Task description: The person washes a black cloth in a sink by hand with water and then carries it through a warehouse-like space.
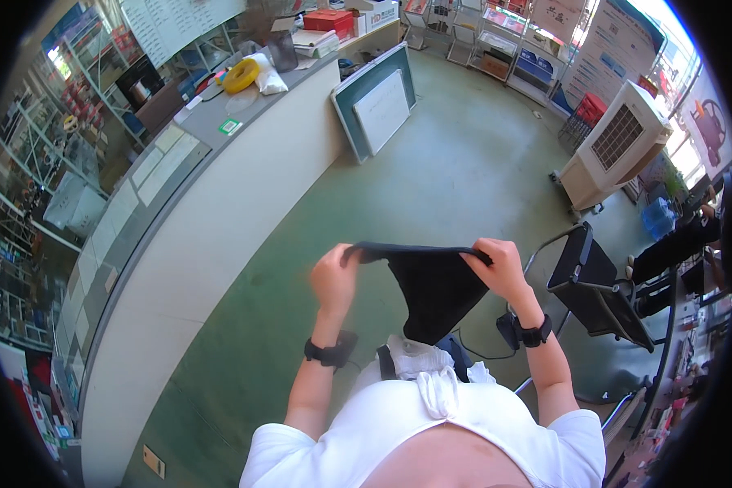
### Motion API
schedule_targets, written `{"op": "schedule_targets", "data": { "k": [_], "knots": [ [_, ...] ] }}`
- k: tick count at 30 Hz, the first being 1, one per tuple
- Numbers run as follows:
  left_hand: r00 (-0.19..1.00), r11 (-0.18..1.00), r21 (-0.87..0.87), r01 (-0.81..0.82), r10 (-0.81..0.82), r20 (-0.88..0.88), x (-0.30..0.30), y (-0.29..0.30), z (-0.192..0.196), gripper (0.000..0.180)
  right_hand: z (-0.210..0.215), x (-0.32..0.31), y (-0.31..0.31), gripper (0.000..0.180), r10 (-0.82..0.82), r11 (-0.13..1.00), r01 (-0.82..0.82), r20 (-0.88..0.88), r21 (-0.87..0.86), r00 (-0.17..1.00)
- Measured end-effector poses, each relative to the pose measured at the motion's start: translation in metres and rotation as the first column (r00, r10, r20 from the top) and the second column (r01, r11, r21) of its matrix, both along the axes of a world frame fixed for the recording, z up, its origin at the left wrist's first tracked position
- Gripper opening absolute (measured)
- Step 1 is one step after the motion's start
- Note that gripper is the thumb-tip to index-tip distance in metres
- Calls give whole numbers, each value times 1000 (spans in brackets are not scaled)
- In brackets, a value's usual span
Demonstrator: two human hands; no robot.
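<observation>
A black cloth (437,289) is stretched by its top edge between my two hands, held up in front of my body. It tapers as it hangs, and I cannot tell what kind of garment or cloth it is. My left hand (333,278), slightly blurred, is closed on the left end of the band-like edge. At the right end, the fingers of my right hand (498,264) pinch the same edge. Each wrist wears a black strap with a small dark device. The cloth's lower tip reaches close to my white top (431,415).
A long curved counter (244,167) runs along the left, carrying yellow tape (241,76) and other items. Boards (378,106) lean at its far end. To the right stand a black chair (598,281) and an air cooler (614,146); a person in dark clothes (667,248) is beyond.
</observation>
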State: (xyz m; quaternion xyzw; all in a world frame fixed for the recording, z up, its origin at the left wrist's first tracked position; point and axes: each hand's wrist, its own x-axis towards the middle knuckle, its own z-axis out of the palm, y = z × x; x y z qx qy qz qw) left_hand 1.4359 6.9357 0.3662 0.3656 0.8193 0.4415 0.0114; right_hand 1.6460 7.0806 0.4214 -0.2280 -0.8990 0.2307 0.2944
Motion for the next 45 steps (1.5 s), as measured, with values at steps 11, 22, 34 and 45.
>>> {"op": "schedule_targets", "data": {
  "k": [11,22,34,45],
  "knots": [
    [868,950,283,129,-246,431,-84,219,53,12,4,-46,230,18,-132,953,110,-62,-282,989],
    [839,954,217,209,-288,462,-183,391,74,15,27,-128,434,28,-83,964,58,-87,-261,993],
    [753,895,308,321,-439,490,-248,673,48,21,54,-167,659,18,-148,942,107,-107,-319,983],
    [750,817,320,479,-571,335,-255,899,29,17,16,-195,885,20,-240,833,47,-284,-551,928]
  ]
}}
